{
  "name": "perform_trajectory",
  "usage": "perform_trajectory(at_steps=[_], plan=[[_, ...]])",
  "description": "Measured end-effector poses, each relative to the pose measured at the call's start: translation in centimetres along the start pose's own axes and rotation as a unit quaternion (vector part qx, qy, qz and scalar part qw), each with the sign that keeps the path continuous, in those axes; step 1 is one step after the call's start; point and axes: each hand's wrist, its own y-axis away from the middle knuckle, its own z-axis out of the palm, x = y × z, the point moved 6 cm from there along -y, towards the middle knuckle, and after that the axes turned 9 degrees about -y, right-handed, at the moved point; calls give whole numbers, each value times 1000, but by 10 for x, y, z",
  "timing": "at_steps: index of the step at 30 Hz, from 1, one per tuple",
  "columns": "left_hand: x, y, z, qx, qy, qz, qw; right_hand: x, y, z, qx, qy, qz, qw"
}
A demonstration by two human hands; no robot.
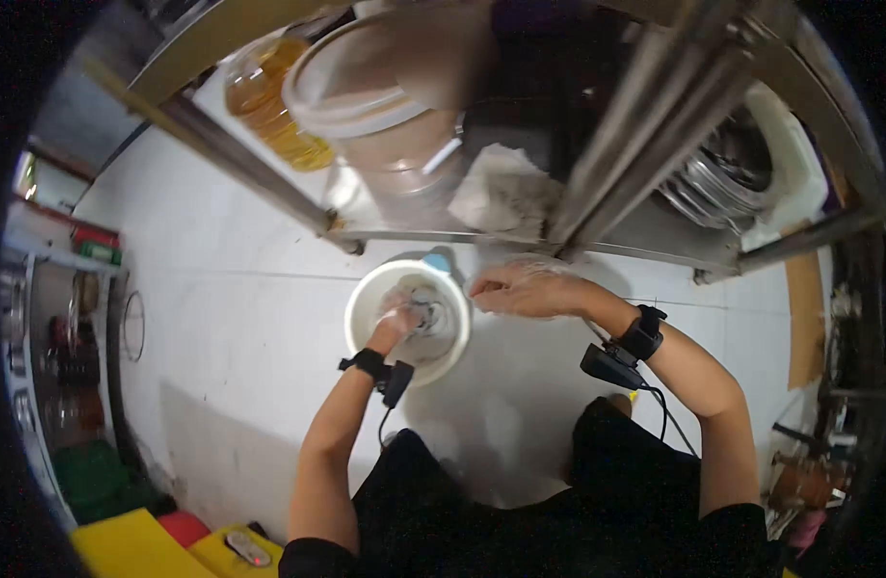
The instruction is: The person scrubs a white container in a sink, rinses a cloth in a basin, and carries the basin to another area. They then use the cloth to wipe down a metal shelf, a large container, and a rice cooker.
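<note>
My left hand (396, 316) reaches down inside a round white bucket (357, 310) on the floor. Its fingers bend around something greyish (429, 310) that blur keeps me from naming. Just right of the bucket's rim, my right hand (528, 291) hangs palm down with loosely curved fingers, a small gap between thumb and fingers. A clear, thin-edged item (551, 260) shows around the right hand; its kind cannot be made out. On the bucket's far rim sits a small light-blue piece (437, 262).
A metal shelf (443, 235) stands close ahead, holding a large lidded tub (385, 125), a yellow oil bottle (281, 106), a crumpled white bag (505, 193) and stacked metal lids (717, 183). Shelving (38, 356) lines the left. Yellow surfaces (139, 549) lie at lower left.
</note>
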Motion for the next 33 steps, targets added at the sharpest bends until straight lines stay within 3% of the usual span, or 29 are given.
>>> perform_trajectory(at_steps=[1, 3, 4, 6, 7, 10, 11, 12, 14, 15, 17, 18, 20, 25, 26, 27, 28, 29, 30, 31, 33], plan=[[-1, 2, -5, -10, 3, -12, 1000, 2, -14, 5, 1, 6, 6, 1000], [-8, 17, -26, -87, 284, -100, 950, 6, -42, 13, -5, 23, -3, 1000], [-7, 28, -36, -93, 290, -105, 947, 10, -56, 15, 2, 39, -6, 999], [-6, 50, -64, -98, 422, -104, 895, 14, -77, 19, -7, 17, -39, 999], [-3, 59, -76, -53, 340, -116, 932, 16, -87, 20, 8, 16, -26, 1000], [10, 64, -48, -59, 405, -126, 904, 27, -113, 33, 15, -3, -27, 1000], [12, 58, -41, -101, 434, -135, 885, 32, -118, 37, 18, -20, -38, 999], [21, 52, -7, -87, 433, -141, 886, 32, -114, 45, 22, -8, -46, 999], [35, 34, 65, 63, 145, -191, 969, 30, -108, 50, 46, 51, -26, 997], [23, 41, 42, 60, 147, -191, 969, 17, -100, 49, 20, 6, -1, 1000], [-26, 67, -49, 108, 437, -239, 860, 32, -103, 53, 15, -21, 17, 1000], [-30, 69, -53, 106, 437, -241, 860, 39, -105, 55, 12, -48, 37, 998], [-42, 79, -61, 196, 586, -264, 741, 48, -107, 58, 22, -61, 62, 996], [-25, 76, -82, 153, 656, -257, 693, 66, -117, 93, 61, -161, 104, 980], [-24, 83, -104, 180, 667, -262, 674, 64, -117, 110, 27, -364, 134, 921], [-23, 90, -124, 207, 676, -265, 656, 62, -117, 124, -6, -550, 158, 820], [-22, 94, -139, 219, 691, -263, 637, 67, -119, 131, -7, -551, 160, 819], [-17, 90, -137, 216, 691, -265, 637, 69, -129, 129, 4, -499, 49, 865], [-15, 90, -145, 250, 648, -242, 677, 52, -130, 124, 15, -438, -63, 897], [-13, 91, -153, 283, 602, -217, 714, 47, -130, 124, 14, -439, -61, 896], [-13, 99, -166, 311, 565, -206, 735, 42, -129, 133, -16, -686, 52, 726]])
